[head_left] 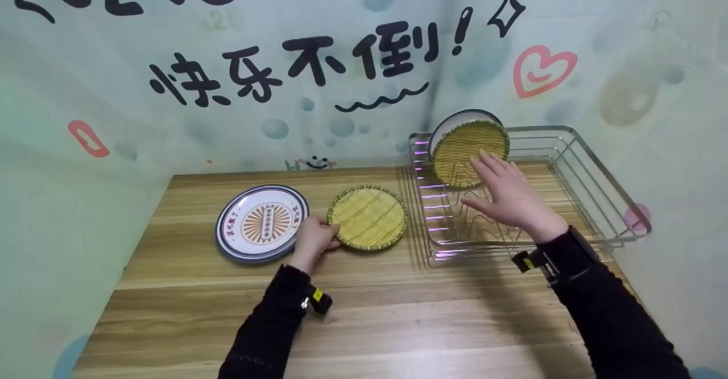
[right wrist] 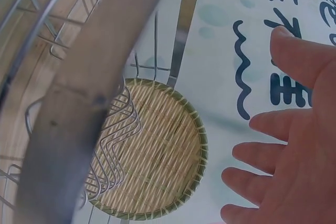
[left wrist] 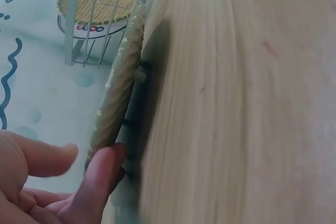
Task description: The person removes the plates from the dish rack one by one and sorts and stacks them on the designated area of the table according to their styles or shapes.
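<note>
In the head view, my left hand (head_left: 314, 239) is at the lower left rim of a round woven bamboo tray (head_left: 368, 218), its fingers curled about the edge. The left wrist view shows this tray (left wrist: 118, 87) edge-on, with one fingertip under the rim and another digit above it. My right hand (head_left: 509, 194) is spread, its fingers straight, over the wire dish rack (head_left: 611, 191). A second woven tray (head_left: 469, 151) stands upright in the rack, before a white plate (head_left: 455, 118). In the right wrist view the right hand (right wrist: 294, 145) is apart from that tray (right wrist: 157, 150).
A blue-rimmed white plate (head_left: 230, 248) with a printed centre lies left of the left hand on the wooden table (head_left: 387, 322). A printed curtain (head_left: 273, 111) hangs behind. Bent wire dividers (right wrist: 118, 145) rise inside the rack.
</note>
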The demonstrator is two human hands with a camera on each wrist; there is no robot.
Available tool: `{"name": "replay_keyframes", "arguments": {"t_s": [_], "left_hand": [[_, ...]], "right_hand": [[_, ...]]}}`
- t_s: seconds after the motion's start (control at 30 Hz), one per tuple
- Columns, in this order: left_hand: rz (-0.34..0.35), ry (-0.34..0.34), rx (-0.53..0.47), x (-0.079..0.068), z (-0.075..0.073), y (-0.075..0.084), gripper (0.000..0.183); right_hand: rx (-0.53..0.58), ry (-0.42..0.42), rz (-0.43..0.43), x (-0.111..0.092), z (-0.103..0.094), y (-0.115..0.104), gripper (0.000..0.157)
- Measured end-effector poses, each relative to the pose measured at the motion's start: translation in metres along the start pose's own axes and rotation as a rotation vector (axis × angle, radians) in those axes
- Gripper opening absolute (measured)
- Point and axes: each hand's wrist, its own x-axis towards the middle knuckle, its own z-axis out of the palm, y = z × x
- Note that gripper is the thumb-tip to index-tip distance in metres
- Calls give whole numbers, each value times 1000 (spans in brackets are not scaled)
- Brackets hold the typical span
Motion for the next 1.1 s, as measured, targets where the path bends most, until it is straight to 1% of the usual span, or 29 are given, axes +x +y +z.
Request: {"name": "replay_keyframes", "arguments": {"t_s": [0.1, 0.17, 0.23, 0.33, 0.37, 0.43, 0.47, 0.53, 0.73, 0.87, 1.1], "left_hand": [[18, 4, 86, -2, -2, 1, 20], [33, 7, 169, -4, -4, 3, 22], [63, 9, 263, -7, -6, 5, 23], [128, 30, 440, -10, -8, 9, 26], [147, 38, 487, -11, -8, 11, 27], [173, 47, 549, -13, -9, 13, 30], [182, 50, 570, -15, -9, 14, 31], [193, 44, 579, -17, -10, 15, 32], [213, 17, 581, -23, -12, 19, 32], [238, 25, 607, -28, -12, 22, 35], [359, 78, 696, -37, -10, 29, 54]], "right_hand": [[5, -12, 6, 1, -2, 1, 84], [13, -21, 11, 1, -4, 1, 84], [20, -23, 19, 3, -6, 2, 83], [17, -16, 27, 4, -8, 4, 84], [14, -12, 28, 5, -9, 4, 85], [3, -7, 29, 7, -11, 5, 85], [-2, -5, 28, 8, -11, 5, 85], [-9, 2, 30, 9, -13, 6, 85], [-28, 32, 31, 14, -16, 10, 83], [-31, 44, 34, 17, -18, 13, 84], [-34, 59, 68, 24, -21, 19, 81]]}}
